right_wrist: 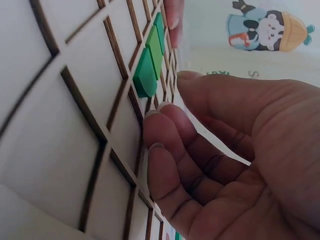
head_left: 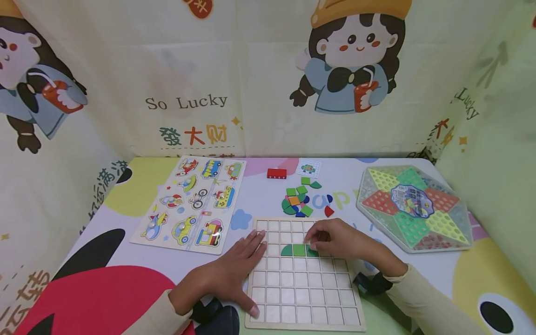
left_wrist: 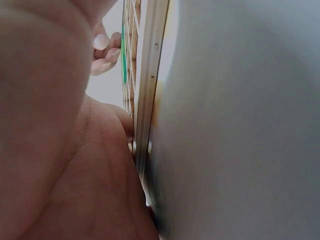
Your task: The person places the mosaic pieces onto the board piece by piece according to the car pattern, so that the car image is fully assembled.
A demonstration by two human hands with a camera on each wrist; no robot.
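Observation:
A wooden grid board [head_left: 301,298] lies at the table's near edge. Three green pieces sit side by side in one of its rows: a quarter-round [head_left: 286,251], a light square [head_left: 299,250] and a darker piece [head_left: 312,252]. My left hand [head_left: 240,272] lies flat on the board's left edge [left_wrist: 147,75], fingers straight. My right hand [head_left: 322,239] hovers over the darker green piece [right_wrist: 146,75] with loosely curled fingers. In the right wrist view its fingertips [right_wrist: 156,150] touch the board beside that piece, and the hand [right_wrist: 172,112] holds nothing.
Beyond the board lie a heap of coloured shape pieces [head_left: 298,202], a red block [head_left: 277,173] and a small picture card [head_left: 308,167]. A vehicle peg puzzle [head_left: 192,204] is at the left, a star-shaped checkers set [head_left: 414,207] at the right. Printed cloth walls surround the table.

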